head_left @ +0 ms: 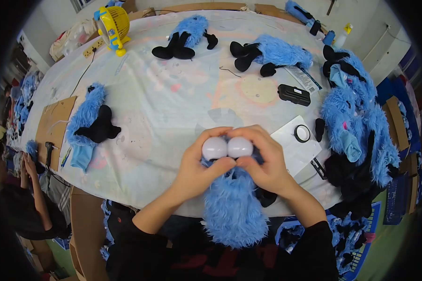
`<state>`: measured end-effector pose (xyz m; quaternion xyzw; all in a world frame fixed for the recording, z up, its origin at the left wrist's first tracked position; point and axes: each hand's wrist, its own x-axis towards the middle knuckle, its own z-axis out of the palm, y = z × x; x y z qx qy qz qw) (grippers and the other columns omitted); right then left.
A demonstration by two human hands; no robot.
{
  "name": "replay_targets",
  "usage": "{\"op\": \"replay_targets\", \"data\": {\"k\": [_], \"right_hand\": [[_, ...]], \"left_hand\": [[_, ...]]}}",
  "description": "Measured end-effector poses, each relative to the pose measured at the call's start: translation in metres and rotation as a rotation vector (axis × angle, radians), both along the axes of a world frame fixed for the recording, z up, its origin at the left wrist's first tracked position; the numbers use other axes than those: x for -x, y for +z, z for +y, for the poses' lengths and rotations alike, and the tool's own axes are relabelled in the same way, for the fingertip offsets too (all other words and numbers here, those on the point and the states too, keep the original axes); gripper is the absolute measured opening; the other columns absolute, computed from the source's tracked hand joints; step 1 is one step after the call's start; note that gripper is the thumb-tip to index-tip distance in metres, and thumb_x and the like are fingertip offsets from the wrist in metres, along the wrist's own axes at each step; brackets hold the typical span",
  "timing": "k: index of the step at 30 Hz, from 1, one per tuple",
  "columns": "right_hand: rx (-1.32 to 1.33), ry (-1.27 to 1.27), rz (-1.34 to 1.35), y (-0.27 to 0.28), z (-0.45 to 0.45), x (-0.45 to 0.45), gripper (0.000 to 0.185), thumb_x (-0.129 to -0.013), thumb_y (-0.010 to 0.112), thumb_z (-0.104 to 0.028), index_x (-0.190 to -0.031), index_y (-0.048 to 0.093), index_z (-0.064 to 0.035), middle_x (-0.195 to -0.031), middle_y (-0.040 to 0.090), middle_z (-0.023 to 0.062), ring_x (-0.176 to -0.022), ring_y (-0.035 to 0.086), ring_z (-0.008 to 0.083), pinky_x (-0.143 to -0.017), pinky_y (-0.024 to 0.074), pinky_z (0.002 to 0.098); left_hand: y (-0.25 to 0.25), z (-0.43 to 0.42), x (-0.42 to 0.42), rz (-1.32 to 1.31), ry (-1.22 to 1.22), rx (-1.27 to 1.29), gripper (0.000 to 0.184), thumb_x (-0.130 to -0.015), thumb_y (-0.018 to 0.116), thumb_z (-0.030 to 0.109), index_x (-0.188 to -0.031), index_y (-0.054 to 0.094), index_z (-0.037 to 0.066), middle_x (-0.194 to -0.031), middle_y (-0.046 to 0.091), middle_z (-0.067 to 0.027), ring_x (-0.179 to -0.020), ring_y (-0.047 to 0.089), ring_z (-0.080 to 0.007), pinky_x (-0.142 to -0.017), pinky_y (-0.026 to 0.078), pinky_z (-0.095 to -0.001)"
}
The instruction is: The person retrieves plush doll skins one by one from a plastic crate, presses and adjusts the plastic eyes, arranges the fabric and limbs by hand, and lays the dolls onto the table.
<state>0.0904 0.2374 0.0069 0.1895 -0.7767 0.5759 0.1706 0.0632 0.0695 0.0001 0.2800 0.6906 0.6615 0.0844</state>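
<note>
At the table's near edge, my left hand (202, 161) and my right hand (263, 159) grip a pair of white, glossy balls (227, 147) from both sides. The balls sit side by side, touching, at the top of a blue furry plush (234, 206) that hangs over the edge towards my body. Both thumbs press just below the balls, and the fingers curl round their outer and upper sides. A black part (266, 197) of the plush shows beneath my right wrist.
Furry plush pieces lie at the left (86, 119), top (190, 33) and right (356, 117). Also on the table (164, 103) are a yellow fan (113, 28), black case (294, 95), tape roll (302, 133) and cardboard (55, 122). Another person's hands (29, 166) are at far left.
</note>
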Motion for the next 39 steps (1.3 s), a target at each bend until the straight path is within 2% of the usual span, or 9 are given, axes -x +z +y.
{"op": "replay_targets", "data": {"k": [2,7,11,17,22,27,31,36,39], "right_hand": [[0.041,-0.009,-0.013,-0.001,0.002,0.002,0.037,-0.074,0.063,-0.009,-0.109,0.054,-0.0028,-0.097,0.057,0.0081,-0.084,0.053,0.0178,-0.075,0.041,0.0254],[0.487,-0.009,-0.471,-0.009,0.012,0.002,0.034,-0.077,0.062,-0.01,-0.108,0.054,-0.0016,-0.093,0.058,0.0078,-0.078,0.053,0.0177,-0.072,0.0414,0.0248],[0.316,-0.001,-0.243,-0.026,0.002,-0.001,0.033,-0.077,0.064,-0.012,-0.107,0.053,0.0,-0.086,0.059,0.0074,-0.071,0.053,0.0165,-0.066,0.0416,0.0239],[0.059,-0.117,-0.282,-0.023,0.006,-0.005,0.031,-0.074,0.068,-0.012,-0.099,0.056,0.0008,-0.081,0.059,0.0083,-0.067,0.053,0.0172,-0.062,0.0421,0.024],[-0.018,-0.104,-0.21,-0.02,0.009,-0.004,0.026,-0.072,0.071,-0.013,-0.088,0.058,0.0009,-0.077,0.057,0.0085,-0.063,0.051,0.0158,-0.058,0.0414,0.0246],[-0.053,-0.119,-0.232,-0.014,0.01,-0.009,0.023,-0.065,0.073,-0.009,-0.081,0.058,-0.0006,-0.075,0.055,0.0067,-0.057,0.047,0.0157,-0.055,0.0406,0.0258],[-0.324,-0.163,0.144,0.0,0.009,-0.007,0.023,-0.061,0.07,-0.006,-0.08,0.058,-0.0018,-0.073,0.054,0.0045,-0.055,0.043,0.016,-0.053,0.0401,0.027],[-0.479,-0.17,0.425,-0.008,0.013,-0.005,0.023,-0.059,0.066,-0.004,-0.081,0.059,-0.0029,-0.076,0.055,0.0047,-0.059,0.047,0.0187,-0.056,0.0416,0.0274],[-0.372,-0.13,0.407,-0.015,0.015,0.005,0.021,-0.061,0.065,-0.003,-0.081,0.06,-0.003,-0.079,0.057,0.005,-0.062,0.049,0.0192,-0.058,0.0423,0.0272]], "left_hand": [[-0.005,0.004,-0.002,-0.138,0.028,-0.05,0.041,-0.07,0.068,0.005,-0.107,0.052,0.001,-0.099,0.058,-0.0083,-0.086,0.054,-0.0151,-0.076,0.045,-0.0254],[-0.023,0.003,-0.001,-0.172,-0.13,0.126,0.028,-0.071,0.066,0.004,-0.097,0.057,0.001,-0.091,0.06,-0.0079,-0.076,0.053,-0.0132,-0.067,0.045,-0.0249],[-0.031,-0.005,0.002,-0.06,-0.027,0.079,0.015,-0.075,0.063,0.005,-0.089,0.057,0.0,-0.081,0.06,-0.0063,-0.067,0.051,-0.0123,-0.061,0.043,-0.0236],[-0.024,-0.004,0.012,-0.117,-0.122,0.006,0.013,-0.078,0.059,0.006,-0.089,0.057,-0.001,-0.078,0.059,-0.0058,-0.065,0.05,-0.0121,-0.06,0.042,-0.0221],[-0.019,0.008,0.007,-0.118,0.078,-0.078,0.012,-0.079,0.057,0.006,-0.089,0.056,-0.001,-0.081,0.058,-0.0065,-0.066,0.049,-0.0121,-0.061,0.042,-0.0217],[-0.023,-0.007,0.009,-0.308,-0.166,0.141,0.015,-0.078,0.058,0.004,-0.091,0.057,-0.001,-0.093,0.058,-0.0089,-0.076,0.051,-0.0129,-0.067,0.042,-0.0231],[-0.037,0.003,0.01,-0.067,-0.097,-0.149,0.018,-0.074,0.06,0.001,-0.092,0.059,-0.001,-0.098,0.06,-0.0093,-0.084,0.054,-0.015,-0.072,0.045,-0.0246],[-0.021,0.004,0.02,0.375,0.029,-0.062,0.021,-0.069,0.063,-0.002,-0.09,0.063,0.0,-0.099,0.06,-0.0099,-0.087,0.056,-0.0185,-0.075,0.048,-0.0266],[-0.021,-0.002,0.019,0.533,0.078,-0.065,0.021,-0.068,0.063,-0.002,-0.089,0.063,0.0,-0.097,0.06,-0.0098,-0.087,0.056,-0.0194,-0.076,0.048,-0.0269]]}}
